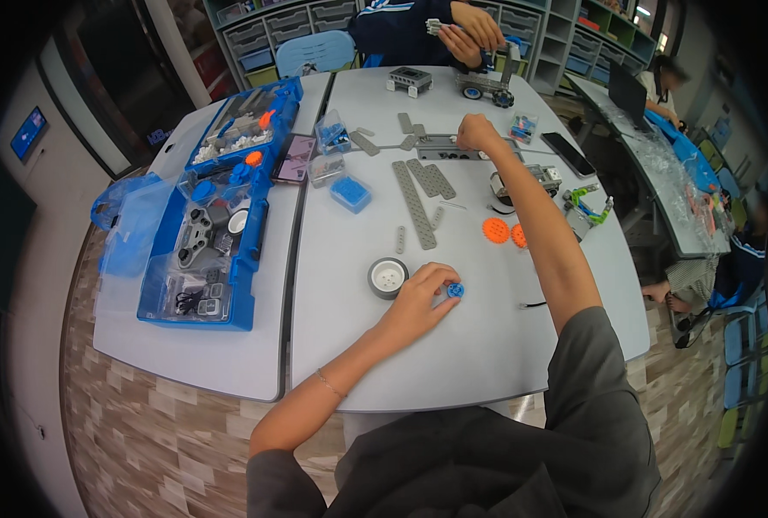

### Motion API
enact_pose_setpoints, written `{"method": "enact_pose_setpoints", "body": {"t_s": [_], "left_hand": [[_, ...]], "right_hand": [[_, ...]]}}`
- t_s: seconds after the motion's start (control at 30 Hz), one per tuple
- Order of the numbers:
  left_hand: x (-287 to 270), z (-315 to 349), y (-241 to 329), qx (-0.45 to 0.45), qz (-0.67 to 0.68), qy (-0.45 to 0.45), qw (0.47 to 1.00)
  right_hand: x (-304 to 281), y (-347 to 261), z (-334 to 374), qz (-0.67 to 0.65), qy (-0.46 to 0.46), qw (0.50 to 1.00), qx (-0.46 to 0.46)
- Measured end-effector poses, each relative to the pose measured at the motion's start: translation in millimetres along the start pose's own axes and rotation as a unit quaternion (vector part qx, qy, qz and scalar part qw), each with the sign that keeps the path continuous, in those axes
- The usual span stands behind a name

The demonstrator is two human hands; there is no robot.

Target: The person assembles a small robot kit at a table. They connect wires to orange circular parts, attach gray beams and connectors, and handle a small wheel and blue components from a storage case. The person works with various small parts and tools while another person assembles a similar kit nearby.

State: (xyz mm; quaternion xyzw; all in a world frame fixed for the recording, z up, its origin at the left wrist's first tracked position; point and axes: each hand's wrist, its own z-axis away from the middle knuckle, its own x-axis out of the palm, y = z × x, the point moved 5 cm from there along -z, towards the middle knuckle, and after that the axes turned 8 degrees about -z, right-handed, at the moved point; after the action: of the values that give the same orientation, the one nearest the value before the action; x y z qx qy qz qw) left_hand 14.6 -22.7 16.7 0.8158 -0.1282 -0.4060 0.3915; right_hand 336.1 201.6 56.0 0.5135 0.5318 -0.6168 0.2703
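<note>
My left hand [418, 304] rests low over the table with its thumb and fingers closed on a small round blue plastic piece [455, 291]. Just left of it lies a wheel [387, 277] with a grey tyre and white hub. My right hand [477, 134] is stretched far forward over a long grey tray [436, 154] of small parts. Its fingers are curled down, and what they pinch, if anything, is hidden. Grey perforated plates [414, 203] lie between my hands. Two orange gears [495, 230] sit beneath and beside my right forearm.
Open blue cases [198, 293] of parts stand on the left table. Small clear boxes [350, 194] sit near the table seam. A black phone [568, 154] and a green-and-grey build [587, 207] lie at right. Across the table, a person's hands [474, 34] handle a wheeled model [487, 85].
</note>
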Motion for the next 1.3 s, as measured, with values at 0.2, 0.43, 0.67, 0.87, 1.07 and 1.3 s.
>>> {"method": "enact_pose_setpoints", "body": {"t_s": [0.2, 0.43, 0.67, 0.87, 1.07, 1.3], "left_hand": [[0.5, -0.1, -2.6, 0.0, 0.024, 0.005, 1.0], [1.1, 0.4, -3.2, -0.004, 0.021, -0.005, 1.0], [0.5, 0.1, -1.8, -0.006, 0.019, -0.007, 1.0], [1.3, -0.3, -2.7, -0.001, 0.018, -0.011, 1.0], [0.5, -0.3, -2.5, 0.01, 0.018, -0.006, 1.0], [-0.9, -1.1, -1.5, -0.006, 0.004, -0.008, 1.0]], "right_hand": [[6.5, -1.1, 20.3, -0.012, -0.053, 0.996, -0.073], [9.6, -10.8, 22.1, 0.033, -0.05, 0.994, -0.093], [0.4, -13.3, 27.4, 0.047, 0.021, 0.994, -0.091], [15.1, -28.3, 24.4, 0.017, -0.039, 0.996, -0.079], [23.6, -44.4, 24.3, 0.06, 0.015, 0.994, -0.09], [4.4, -68.9, 46.8, -0.008, 0.019, 0.992, -0.126]]}}
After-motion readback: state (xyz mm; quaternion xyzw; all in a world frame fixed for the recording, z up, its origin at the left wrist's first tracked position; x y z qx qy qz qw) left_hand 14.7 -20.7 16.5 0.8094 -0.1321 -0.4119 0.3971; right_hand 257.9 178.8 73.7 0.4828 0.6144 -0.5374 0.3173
